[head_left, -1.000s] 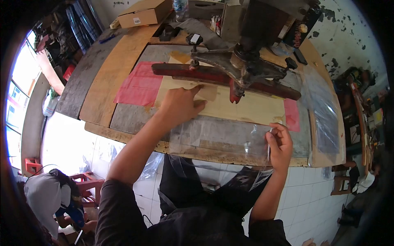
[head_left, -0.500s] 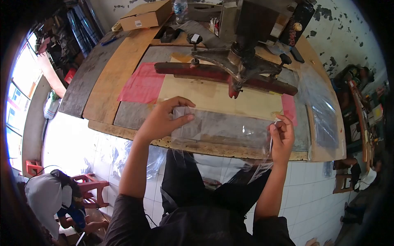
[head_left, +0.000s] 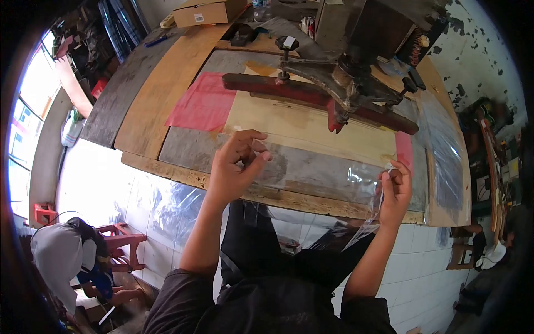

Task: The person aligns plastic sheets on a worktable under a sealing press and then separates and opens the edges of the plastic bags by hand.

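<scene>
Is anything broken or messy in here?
Yes, a bit. The wall at the upper right has dark patches where paint seems to have flaked off. Wrinkled clear plastic, apparently on the floor beside the person's legs, looks untidy. I see no obvious spill.

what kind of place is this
Probably a small workshop: what looks like a press stands over a worn worktable, and clear plastic film extends over its front edge.
</scene>
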{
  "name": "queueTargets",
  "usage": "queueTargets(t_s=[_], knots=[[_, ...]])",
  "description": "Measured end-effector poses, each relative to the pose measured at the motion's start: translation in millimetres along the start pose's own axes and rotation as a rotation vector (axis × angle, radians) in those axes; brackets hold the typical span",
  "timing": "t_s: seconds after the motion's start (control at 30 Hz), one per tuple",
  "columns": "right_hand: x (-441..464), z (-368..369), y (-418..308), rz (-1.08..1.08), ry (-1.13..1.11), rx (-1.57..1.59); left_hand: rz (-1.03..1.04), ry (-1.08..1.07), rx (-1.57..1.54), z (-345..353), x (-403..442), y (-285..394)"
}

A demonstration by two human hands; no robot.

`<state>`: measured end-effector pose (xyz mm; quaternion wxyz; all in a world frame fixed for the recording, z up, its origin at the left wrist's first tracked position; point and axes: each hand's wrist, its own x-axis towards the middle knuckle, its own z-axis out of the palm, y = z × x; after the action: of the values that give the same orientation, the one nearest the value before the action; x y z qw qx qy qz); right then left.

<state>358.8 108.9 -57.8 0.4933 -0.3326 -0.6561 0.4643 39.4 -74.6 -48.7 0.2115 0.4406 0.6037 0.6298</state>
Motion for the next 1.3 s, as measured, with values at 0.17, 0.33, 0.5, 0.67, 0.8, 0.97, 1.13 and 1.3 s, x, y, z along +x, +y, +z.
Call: queueTargets(t_s=[0.17,0.33,0.5,0.67,0.8,0.97,1.13,1.3], knots=[[0.0,0.6,-1.4,0.016,0.017,-0.007,-0.021,-0.019,0.049,0.9,0.9,9.0],[1.3,1.4,-2.0,0.018,0.010,-0.007,0.006,-0.030,0.072,-0.5,1.3,8.2],[1.1,1.3,-4.1,0.026,0.000,-0.016,0.029,-0.034,0.064,-0.7,1.8,6.7],[0.6,3.2,-4.1,0.020,0.013,-0.013,-0.027,-0.023,0.051,0.4,1.3,11.7],[0.6,2.4,-4.2,0.018,0.016,-0.025,-0.056,-0.020,0.045,0.9,0.7,13.7],[0.3,1.8,-1.9,0.001,0.010,-0.009,-0.042,-0.018,0.011,1.3,0.7,13.9],[-1.0,0.3,-3.1,0.004,-0.005,-0.012,-0.063,-0.021,0.028,1.0,1.0,11.6],[-2.4,-1.4,-0.7,-0.020,-0.026,0.026,-0.100,0.009,0.034,4.6,2.0,14.3]])
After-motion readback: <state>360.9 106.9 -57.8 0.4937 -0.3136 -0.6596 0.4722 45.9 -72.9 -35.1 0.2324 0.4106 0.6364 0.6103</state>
